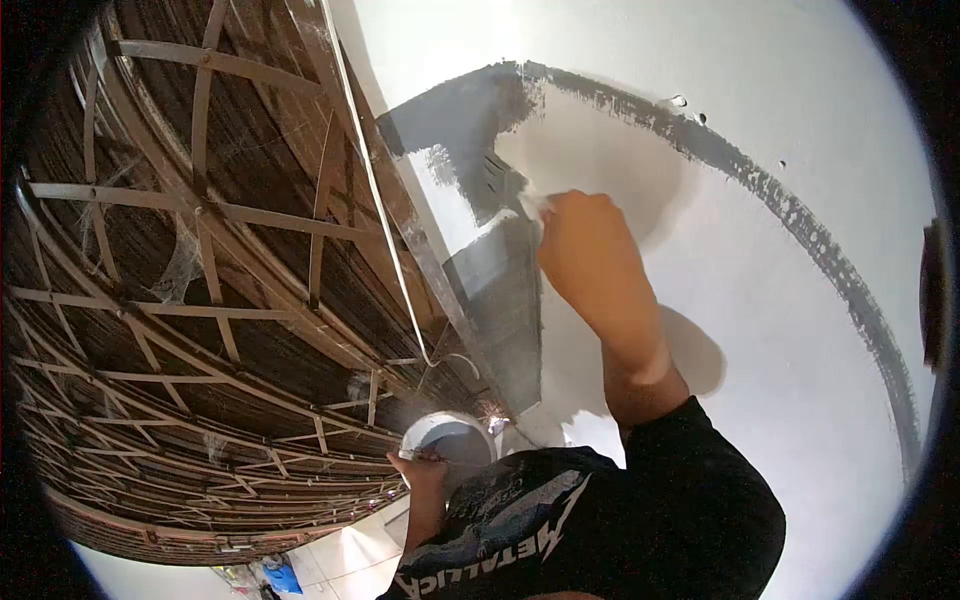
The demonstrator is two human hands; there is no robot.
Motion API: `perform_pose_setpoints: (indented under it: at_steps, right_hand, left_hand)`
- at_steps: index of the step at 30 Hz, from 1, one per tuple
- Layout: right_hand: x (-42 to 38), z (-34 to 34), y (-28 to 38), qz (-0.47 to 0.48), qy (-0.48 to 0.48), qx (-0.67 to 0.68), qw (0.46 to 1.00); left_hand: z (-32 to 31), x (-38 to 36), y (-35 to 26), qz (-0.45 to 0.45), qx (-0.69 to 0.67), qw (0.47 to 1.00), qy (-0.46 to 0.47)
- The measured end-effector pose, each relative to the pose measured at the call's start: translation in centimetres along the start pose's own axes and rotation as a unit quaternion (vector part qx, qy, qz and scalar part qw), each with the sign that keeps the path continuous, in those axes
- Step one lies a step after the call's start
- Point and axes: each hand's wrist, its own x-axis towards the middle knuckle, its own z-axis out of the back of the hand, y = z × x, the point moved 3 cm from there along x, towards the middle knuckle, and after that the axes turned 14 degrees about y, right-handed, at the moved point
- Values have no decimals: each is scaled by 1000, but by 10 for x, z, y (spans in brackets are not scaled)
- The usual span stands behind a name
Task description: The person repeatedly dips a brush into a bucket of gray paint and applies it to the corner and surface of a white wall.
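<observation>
In the head view, my right hand point(585, 235) is closed around a paintbrush point(533, 202), mostly covered by my fingers. Its bristle end is against the wall, at the edge of a grey painted patch point(505, 310). A white unpainted area point(437, 190) shows left of the brush, between grey sections. Low near my body, my left hand point(425, 468) grips the rim of a white bucket point(408, 432). Grey paint point(458, 440) lies inside it.
A brown metal lattice gate point(265, 215) with cobwebs fills the left side. A white cable point(358, 130) runs down beside it. A grey painted band point(720, 152) curves across the white wall point(800, 90). A blue item point(282, 575) lies on the tiled floor point(345, 555).
</observation>
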Motion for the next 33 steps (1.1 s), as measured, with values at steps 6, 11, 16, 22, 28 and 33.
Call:
perform_pose_setpoints:
  at_steps: [6,11,16,22,28,33]
  right_hand:
    - [36,-31,-11,13,15,-23,1000]
    - [-3,5,-5,27,-48,-19,998]
    - [33,-38,-5,-11,34,-25,999]
    - [-4,-1,-16,-66,20,18,997]
    - [22,-45,-28,-68,78,-33,994]
    - [-12,-26,-27,-80,30,-10,996]
  left_hand:
    - [-12,-18,7,-13,15,1000,7]
    - [-6,-13,6,-2,3,999,46]
    - [-12,-26,9,15,7,1000,-5]
    - [-15,-26,5,-13,23,1000,8]
    - [-23,-24,13,19,41,999,25]
    - [4,18,7,15,18,998,59]
